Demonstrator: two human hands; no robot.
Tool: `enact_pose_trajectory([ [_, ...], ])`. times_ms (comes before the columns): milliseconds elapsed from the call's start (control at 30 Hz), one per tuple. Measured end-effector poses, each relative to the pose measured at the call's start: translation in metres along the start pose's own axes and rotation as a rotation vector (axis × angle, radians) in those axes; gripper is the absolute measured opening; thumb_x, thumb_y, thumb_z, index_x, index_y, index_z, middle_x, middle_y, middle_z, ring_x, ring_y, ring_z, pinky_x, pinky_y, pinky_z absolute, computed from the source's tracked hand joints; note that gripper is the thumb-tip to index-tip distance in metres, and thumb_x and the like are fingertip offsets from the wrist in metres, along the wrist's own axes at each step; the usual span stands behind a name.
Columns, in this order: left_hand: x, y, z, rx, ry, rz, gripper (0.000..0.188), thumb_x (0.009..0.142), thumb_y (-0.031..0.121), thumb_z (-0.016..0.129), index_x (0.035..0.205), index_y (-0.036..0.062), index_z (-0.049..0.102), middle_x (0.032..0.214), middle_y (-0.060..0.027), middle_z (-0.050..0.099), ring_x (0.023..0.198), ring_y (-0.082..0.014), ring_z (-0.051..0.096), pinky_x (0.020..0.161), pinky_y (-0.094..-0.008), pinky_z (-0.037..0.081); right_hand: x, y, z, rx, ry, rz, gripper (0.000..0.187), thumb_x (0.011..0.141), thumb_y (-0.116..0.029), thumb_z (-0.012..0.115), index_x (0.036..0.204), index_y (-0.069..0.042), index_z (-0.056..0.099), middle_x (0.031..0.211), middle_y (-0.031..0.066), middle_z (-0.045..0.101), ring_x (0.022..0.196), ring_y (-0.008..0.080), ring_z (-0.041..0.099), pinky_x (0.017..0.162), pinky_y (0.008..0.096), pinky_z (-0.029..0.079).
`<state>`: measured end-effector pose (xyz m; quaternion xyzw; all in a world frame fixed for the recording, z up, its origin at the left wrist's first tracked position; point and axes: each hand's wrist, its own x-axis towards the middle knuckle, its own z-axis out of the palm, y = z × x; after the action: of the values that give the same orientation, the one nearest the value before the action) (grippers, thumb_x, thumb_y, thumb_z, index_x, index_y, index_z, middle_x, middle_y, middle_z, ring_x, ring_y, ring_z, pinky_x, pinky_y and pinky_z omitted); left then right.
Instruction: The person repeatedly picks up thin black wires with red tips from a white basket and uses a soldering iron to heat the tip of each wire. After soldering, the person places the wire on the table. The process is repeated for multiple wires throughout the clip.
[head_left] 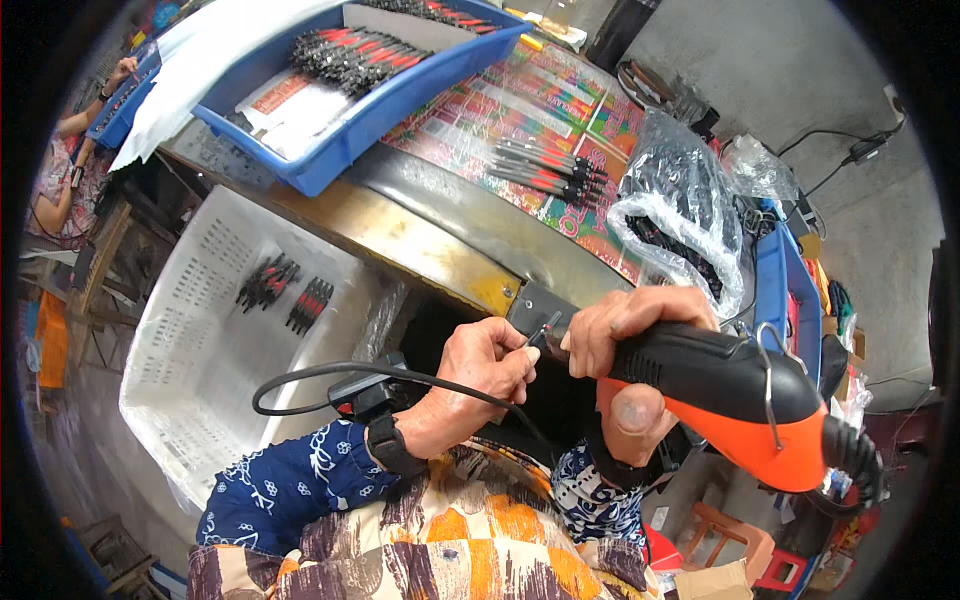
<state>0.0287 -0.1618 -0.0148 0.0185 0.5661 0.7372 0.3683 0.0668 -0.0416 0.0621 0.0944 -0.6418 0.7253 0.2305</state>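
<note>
In front of my body, my right hand (640, 318) is wrapped round an orange-and-black electric screwdriver (725, 385). A wire hanging loop and a black cord are at its rear end. The tool's front end points left, toward my left hand (472, 368). My left thumb and fingers are pinched on a small dark slim part (545, 328), just at the tool's front. The fingers hide most of that part, so its kind cannot be told. Both hands are close to the bench's metal edge (440, 245).
A blue tray (335, 150) of black-and-red slim pieces stands on the bench. More such pieces (548, 170) lie on a colourful printed sheet, beside a clear plastic bag (680, 200). A white perforated crate (190, 350) sits lower left. Another person's arm (60, 205) shows far left.
</note>
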Motion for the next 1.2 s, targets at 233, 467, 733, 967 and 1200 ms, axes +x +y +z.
enact_pose_trajectory([
  [233,0.001,0.017,-0.018,0.493,0.073,0.415,0.02,0.077,0.003,0.064,0.094,-0.0022,0.055,0.061,-0.0054,0.061,0.052,-0.0069,0.054,0.045,-0.0219,0.042,-0.006,-0.006,-0.012,0.144,0.066,-0.267,0.058,0.069,-0.043,0.074,0.095,-0.001,0.043,0.06,0.0068,0.049,0.052,0.0187,0.051,0.054,0.0336,0.047],
  [467,0.055,0.078,-0.063,1.209,0.52,0.999,0.013,0.074,0.005,0.064,0.085,-0.0001,0.059,0.072,-0.0123,0.06,0.062,-0.0237,0.059,0.057,-0.0337,0.045,-0.016,-0.01,-0.026,0.249,0.117,-0.254,0.048,0.067,-0.02,0.081,0.094,0.0,0.047,0.066,0.0102,0.055,0.06,0.0208,0.055,0.061,0.0356,0.048],
  [733,0.094,0.087,-0.086,1.547,0.647,0.882,0.017,0.073,0.01,0.066,0.088,0.0045,0.061,0.088,-0.0105,0.058,0.086,-0.0324,0.055,0.073,-0.0407,0.045,-0.015,-0.005,-0.041,0.231,0.068,-0.24,0.046,0.063,-0.005,0.079,0.096,0.001,0.048,0.068,0.0099,0.054,0.062,0.0206,0.054,0.061,0.0337,0.046],
  [967,0.115,0.084,-0.051,1.672,0.586,1.086,0.022,0.07,0.01,0.068,0.091,0.0074,0.063,0.092,-0.0076,0.059,0.091,-0.028,0.055,0.078,-0.0393,0.042,-0.013,-0.003,-0.059,0.2,-0.052,-0.229,0.048,0.065,0.002,0.077,0.101,0.0,0.047,0.074,0.0099,0.056,0.069,0.0204,0.055,0.064,0.0322,0.045],
  [1200,0.146,0.076,0.001,1.609,0.242,1.2,0.018,0.069,0.011,0.068,0.085,0.0072,0.06,0.086,-0.0079,0.059,0.085,-0.0281,0.056,0.076,-0.0389,0.043,-0.011,-0.002,-0.072,0.174,-0.102,-0.216,0.046,0.068,0.003,0.076,0.102,-0.001,0.046,0.074,0.0091,0.056,0.071,0.02,0.056,0.065,0.0322,0.046],
])
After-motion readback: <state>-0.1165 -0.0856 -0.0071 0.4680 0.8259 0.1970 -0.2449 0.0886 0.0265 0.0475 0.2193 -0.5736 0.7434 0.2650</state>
